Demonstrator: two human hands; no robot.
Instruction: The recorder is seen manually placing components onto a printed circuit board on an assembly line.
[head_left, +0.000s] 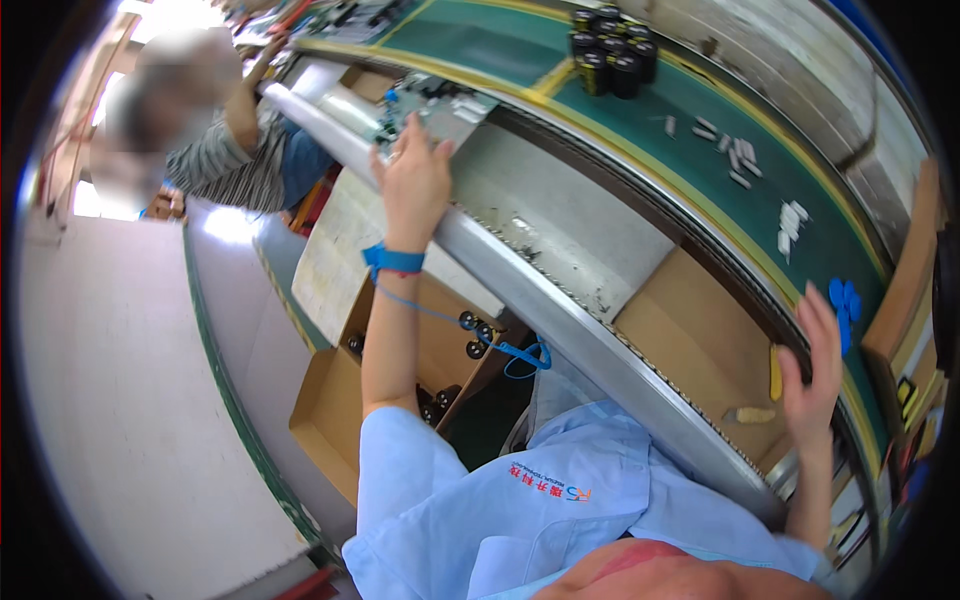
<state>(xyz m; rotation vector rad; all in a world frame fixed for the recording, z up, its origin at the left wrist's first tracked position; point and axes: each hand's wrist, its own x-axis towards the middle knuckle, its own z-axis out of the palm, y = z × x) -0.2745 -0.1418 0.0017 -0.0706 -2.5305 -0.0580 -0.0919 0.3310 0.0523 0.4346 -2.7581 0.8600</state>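
Note:
My left hand (415, 190) is above the near metal rail of the bench, its fingers apart and nothing in them. A blue wrist strap (393, 259) with a coiled blue cord (530, 353) is on that wrist. Beyond its fingertips lie small parts (440, 95), too small to name. My right hand (817, 365) is at the far right, between the cardboard-lined tray (690, 310) and the green bench mat (715, 205). Its fingers are spread and it holds nothing that I can see. Two small yellowish pieces, one a stubby finger-shaped piece (752, 414), lie beside it.
Black cylinders (612, 55) stand grouped on the green mat, with small white and grey pieces (740, 160) scattered nearer. Blue objects (845, 305) lie at its right end. A cardboard box (330, 400) with round black parts stands below the rail. A co-worker in a striped shirt (235, 165) is at the left.

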